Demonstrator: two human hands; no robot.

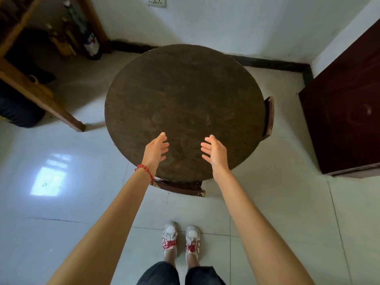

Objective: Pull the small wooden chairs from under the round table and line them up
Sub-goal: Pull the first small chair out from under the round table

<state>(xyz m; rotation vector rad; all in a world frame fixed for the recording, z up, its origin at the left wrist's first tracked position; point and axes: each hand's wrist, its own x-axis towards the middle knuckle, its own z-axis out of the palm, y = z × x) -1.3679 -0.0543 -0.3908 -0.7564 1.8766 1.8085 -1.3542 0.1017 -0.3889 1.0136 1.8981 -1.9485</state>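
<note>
Two chairs showing: only their curved top rails peep out from under the round table [185,99]; the rest of each is hidden beneath the top.
Near chair [178,187]: tucked under the table's edge closest to the person, its back rail just clear of the rim.
Side chair [269,116]: tucked under the table's right edge, back rail standing just beside the rim.
Other chairs: none visible from here; more could sit under the far side, I cannot tell.
Left hand [155,150]: empty, fingers loosely spread, palm turned inward, held above the table's near part.
Right hand [214,152]: empty too, fingers relaxed and apart, mirroring the other above the table's near part.
Step in hand: by my reckoning the very start; no chair is out, none is lined up, and both hands are free.
Next move calls for: lowering the hands past the table's near rim to take the near chair's back rail at both ends, then drawing it straight back toward the feet.
Floor [61,202]: pale glossy tiles all round the table, likely to let chair legs slide easily.
Room: table sits near a white corner; dark cabinet [345,103] to the table's right, wooden shelving [30,79] to its left.
</note>
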